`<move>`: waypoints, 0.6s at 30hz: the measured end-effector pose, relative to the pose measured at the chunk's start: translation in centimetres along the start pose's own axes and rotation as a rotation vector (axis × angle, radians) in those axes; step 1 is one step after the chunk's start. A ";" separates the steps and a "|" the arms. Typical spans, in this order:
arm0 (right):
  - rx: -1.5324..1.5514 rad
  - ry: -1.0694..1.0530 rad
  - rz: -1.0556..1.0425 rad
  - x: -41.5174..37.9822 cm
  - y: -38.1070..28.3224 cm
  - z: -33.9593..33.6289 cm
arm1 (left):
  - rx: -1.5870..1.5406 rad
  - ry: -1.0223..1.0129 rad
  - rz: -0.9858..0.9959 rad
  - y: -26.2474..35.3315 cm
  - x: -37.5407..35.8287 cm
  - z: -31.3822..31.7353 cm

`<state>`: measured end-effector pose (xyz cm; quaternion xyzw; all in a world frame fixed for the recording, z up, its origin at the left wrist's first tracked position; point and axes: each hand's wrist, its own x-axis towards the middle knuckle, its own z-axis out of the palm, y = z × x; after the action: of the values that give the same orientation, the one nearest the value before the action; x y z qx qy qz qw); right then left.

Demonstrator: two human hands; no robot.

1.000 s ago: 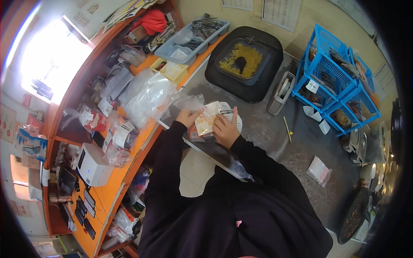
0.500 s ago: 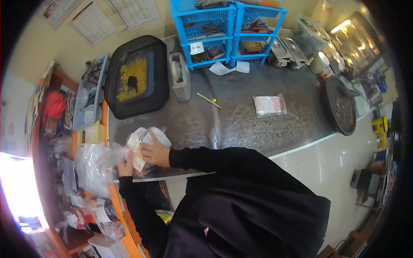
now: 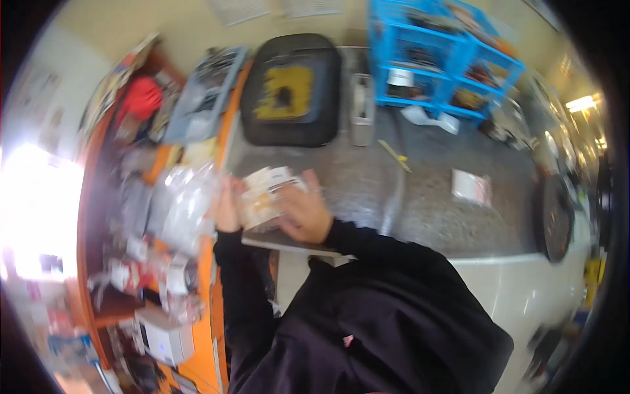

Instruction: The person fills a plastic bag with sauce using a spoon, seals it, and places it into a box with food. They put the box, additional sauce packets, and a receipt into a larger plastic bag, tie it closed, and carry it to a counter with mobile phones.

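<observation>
A paper-and-plastic wrapped packet (image 3: pixel 261 200) with a white printed slip sits between my two hands at the counter's near left corner. My right hand (image 3: pixel 305 209) curls over its right side, thumb side up. Along the packet's left edge my left hand (image 3: pixel 228 209) is pressed close, its fingers blurred by motion. Clear plastic bags (image 3: pixel 187 207) lie bunched right beside the left hand and overlap its fingers in this view.
Behind my hands stands a black-rimmed tray (image 3: pixel 321 134) of yellow food. A tape dispenser (image 3: pixel 361 118), a pen (image 3: pixel 394 156), and a small plastic-wrapped pack (image 3: pixel 470 187) are on the counter. Blue racks (image 3: pixel 423 62) stand at the back; a round dark pan (image 3: pixel 556 220) is at right.
The camera view has swung left, so everything appears further right. Both hands stay around the packet, and the white slips on it have shifted. The picture is more blurred.
</observation>
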<state>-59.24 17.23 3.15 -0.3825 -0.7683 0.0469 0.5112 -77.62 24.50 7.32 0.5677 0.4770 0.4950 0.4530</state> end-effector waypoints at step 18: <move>0.579 -0.783 0.252 -0.7 -5.1 17.7 | -0.528 0.955 0.026 4.1 -22.2 -14.8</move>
<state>-76.41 18.81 -3.38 -0.2685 -0.8056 0.4596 0.2600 -93.16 2.63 10.00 0.1527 0.4822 0.8062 0.3071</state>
